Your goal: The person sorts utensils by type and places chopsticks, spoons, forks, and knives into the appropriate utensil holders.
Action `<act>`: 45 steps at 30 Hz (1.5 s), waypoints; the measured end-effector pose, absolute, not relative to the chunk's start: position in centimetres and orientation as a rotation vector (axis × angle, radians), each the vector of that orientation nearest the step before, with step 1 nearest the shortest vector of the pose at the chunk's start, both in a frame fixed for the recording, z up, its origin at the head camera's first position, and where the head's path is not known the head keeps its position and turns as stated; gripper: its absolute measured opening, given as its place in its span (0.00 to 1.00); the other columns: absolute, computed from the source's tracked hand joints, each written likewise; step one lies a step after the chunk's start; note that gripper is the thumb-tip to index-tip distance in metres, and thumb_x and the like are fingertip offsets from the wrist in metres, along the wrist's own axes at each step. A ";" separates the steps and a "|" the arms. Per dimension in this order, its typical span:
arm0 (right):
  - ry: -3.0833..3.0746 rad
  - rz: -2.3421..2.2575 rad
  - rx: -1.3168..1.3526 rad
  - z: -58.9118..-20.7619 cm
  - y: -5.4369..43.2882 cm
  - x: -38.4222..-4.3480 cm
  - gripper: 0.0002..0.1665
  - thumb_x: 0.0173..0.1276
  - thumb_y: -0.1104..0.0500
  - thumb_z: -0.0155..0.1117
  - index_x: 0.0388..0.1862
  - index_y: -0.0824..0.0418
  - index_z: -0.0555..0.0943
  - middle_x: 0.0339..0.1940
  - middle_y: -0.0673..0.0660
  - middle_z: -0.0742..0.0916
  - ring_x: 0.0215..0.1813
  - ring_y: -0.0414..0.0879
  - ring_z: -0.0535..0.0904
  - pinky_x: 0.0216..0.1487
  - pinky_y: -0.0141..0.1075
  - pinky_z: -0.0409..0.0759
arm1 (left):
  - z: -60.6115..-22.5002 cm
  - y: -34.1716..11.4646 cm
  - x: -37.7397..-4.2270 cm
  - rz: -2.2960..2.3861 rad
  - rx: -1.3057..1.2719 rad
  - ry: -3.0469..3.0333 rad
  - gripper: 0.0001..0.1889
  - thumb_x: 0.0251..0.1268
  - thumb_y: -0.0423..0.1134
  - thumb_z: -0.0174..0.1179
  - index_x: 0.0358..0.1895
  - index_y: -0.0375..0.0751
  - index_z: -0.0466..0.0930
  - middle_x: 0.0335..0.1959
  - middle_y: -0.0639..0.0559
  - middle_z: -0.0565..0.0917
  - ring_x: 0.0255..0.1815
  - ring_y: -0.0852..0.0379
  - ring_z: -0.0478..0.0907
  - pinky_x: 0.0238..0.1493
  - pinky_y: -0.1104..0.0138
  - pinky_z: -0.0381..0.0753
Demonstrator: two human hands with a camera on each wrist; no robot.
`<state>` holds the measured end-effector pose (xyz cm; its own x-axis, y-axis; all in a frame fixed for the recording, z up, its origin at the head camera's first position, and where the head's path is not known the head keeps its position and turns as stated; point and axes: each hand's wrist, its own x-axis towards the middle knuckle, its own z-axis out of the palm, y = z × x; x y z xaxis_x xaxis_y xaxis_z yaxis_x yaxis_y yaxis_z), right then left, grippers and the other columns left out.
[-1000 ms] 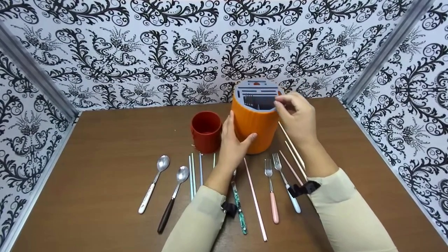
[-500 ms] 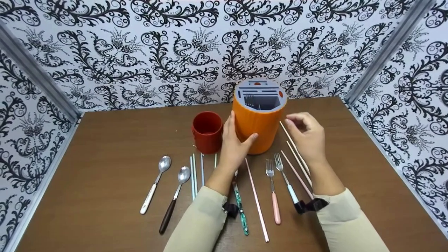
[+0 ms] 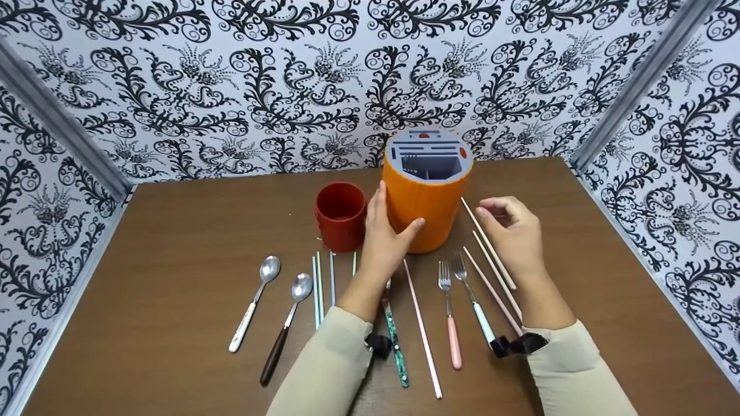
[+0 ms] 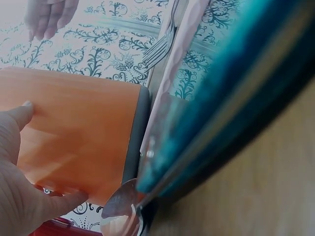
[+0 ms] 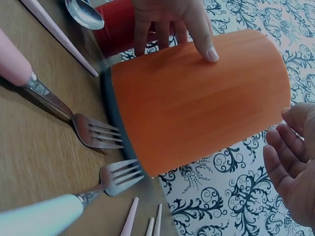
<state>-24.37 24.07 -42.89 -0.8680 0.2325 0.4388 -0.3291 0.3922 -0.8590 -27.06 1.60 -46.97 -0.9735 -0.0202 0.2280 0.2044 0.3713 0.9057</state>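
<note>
**Hug the orange holder (image 3: 436,202) round its middle**

It stands upright far back on the counter (image 3: 191,242), just right of the red cup (image 3: 341,234). My left hand (image 3: 384,245) rests on its left side, fingers straight and spread. My right hand (image 3: 515,234) holds nothing, fingers loosely bent, near a pale chopstick (image 3: 487,242). I think the holder is hard and smooth, so it could slip, and a push up high might tip it. The inside is too dark to tell how heavy.

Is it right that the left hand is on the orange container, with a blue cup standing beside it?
No: the head view shows the cup beside the orange container is red, not blue. The left hand is indeed on the container.
</note>
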 end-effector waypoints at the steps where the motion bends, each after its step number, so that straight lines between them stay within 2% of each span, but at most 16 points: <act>1: -2.172 1.480 0.091 -43.0 24.3 -24.4 0.08 0.68 0.68 0.71 0.45 0.70 0.88 0.40 0.53 0.89 0.37 0.34 0.83 0.42 0.22 0.82 | -47.0 1.6 -27.1 -1.647 -0.170 -2.425 0.54 0.64 0.53 0.72 0.86 0.58 0.44 0.85 0.50 0.56 0.83 0.49 0.57 0.83 0.51 0.60; 6: -2.235 1.427 0.110 -43.2 25.4 -24.6 0.11 0.68 0.63 0.74 0.47 0.65 0.88 0.42 0.54 0.89 0.39 0.36 0.84 0.42 0.22 0.82 | -47.2 1.5 -26.9 -1.631 -0.179 -2.417 0.54 0.64 0.53 0.73 0.86 0.55 0.45 0.84 0.48 0.57 0.83 0.48 0.58 0.83 0.52 0.60; 15: -2.387 1.356 0.044 -43.6 27.2 -25.2 0.16 0.69 0.62 0.73 0.52 0.68 0.85 0.47 0.65 0.88 0.42 0.33 0.82 0.47 0.18 0.79 | -47.0 1.5 -26.9 -1.648 -0.190 -2.409 0.54 0.64 0.53 0.73 0.86 0.56 0.44 0.84 0.48 0.56 0.83 0.48 0.58 0.82 0.51 0.60; 18: -2.465 1.294 0.017 -43.9 27.7 -25.5 0.17 0.70 0.61 0.72 0.54 0.69 0.84 0.48 0.67 0.88 0.43 0.37 0.81 0.46 0.16 0.77 | -47.0 1.5 -26.9 -1.652 -0.180 -2.411 0.54 0.64 0.53 0.73 0.86 0.57 0.44 0.85 0.49 0.56 0.83 0.48 0.57 0.82 0.51 0.60; 23: -2.589 1.193 -0.007 -44.7 28.6 -26.0 0.20 0.70 0.61 0.71 0.57 0.70 0.82 0.49 0.68 0.88 0.47 0.50 0.83 0.44 0.15 0.74 | -46.9 1.5 -26.9 -1.653 -0.182 -2.403 0.54 0.64 0.52 0.73 0.86 0.56 0.44 0.84 0.48 0.56 0.83 0.48 0.57 0.83 0.52 0.59; 26: -2.664 1.149 -0.019 -45.2 29.1 -26.1 0.22 0.71 0.61 0.70 0.59 0.71 0.81 0.51 0.69 0.87 0.49 0.57 0.84 0.47 0.21 0.77 | -46.9 1.5 -26.9 -1.656 -0.185 -2.402 0.54 0.64 0.52 0.73 0.86 0.56 0.44 0.84 0.48 0.56 0.83 0.48 0.57 0.83 0.52 0.59; 29: -2.735 1.131 -0.024 -45.8 29.5 -26.2 0.24 0.72 0.61 0.68 0.62 0.72 0.79 0.53 0.70 0.86 0.52 0.59 0.83 0.55 0.36 0.81 | -47.0 1.6 -26.9 -1.656 -0.183 -2.408 0.54 0.64 0.52 0.73 0.86 0.57 0.44 0.85 0.49 0.56 0.83 0.49 0.57 0.83 0.52 0.59; 32: -2.789 1.116 -0.026 -46.5 29.8 -26.4 0.25 0.73 0.60 0.67 0.64 0.72 0.78 0.54 0.71 0.86 0.53 0.60 0.83 0.59 0.49 0.81 | -47.1 1.6 -26.9 -1.652 -0.187 -2.410 0.54 0.64 0.53 0.72 0.86 0.57 0.44 0.85 0.49 0.56 0.84 0.49 0.57 0.83 0.52 0.59; 38: -2.845 1.074 -0.030 -47.6 30.3 -26.7 0.26 0.72 0.60 0.66 0.65 0.72 0.77 0.53 0.71 0.86 0.53 0.62 0.83 0.58 0.54 0.81 | -47.2 1.5 -27.0 -1.646 -0.198 -2.405 0.54 0.65 0.53 0.72 0.86 0.54 0.44 0.84 0.49 0.56 0.84 0.48 0.56 0.83 0.51 0.59; 45: -2.944 0.986 -0.029 -48.5 30.4 -26.6 0.24 0.70 0.60 0.65 0.61 0.72 0.79 0.50 0.69 0.86 0.54 0.64 0.82 0.60 0.59 0.78 | -47.0 1.5 -26.8 -1.655 -0.189 -2.415 0.54 0.65 0.53 0.72 0.86 0.57 0.43 0.85 0.50 0.55 0.83 0.49 0.56 0.83 0.51 0.59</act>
<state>-26.61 30.45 -48.46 -0.9991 0.0293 0.0291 0.0059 0.7980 -0.6027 -26.84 1.55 -47.01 -0.9702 -0.0113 0.2419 0.2215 0.3624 0.9053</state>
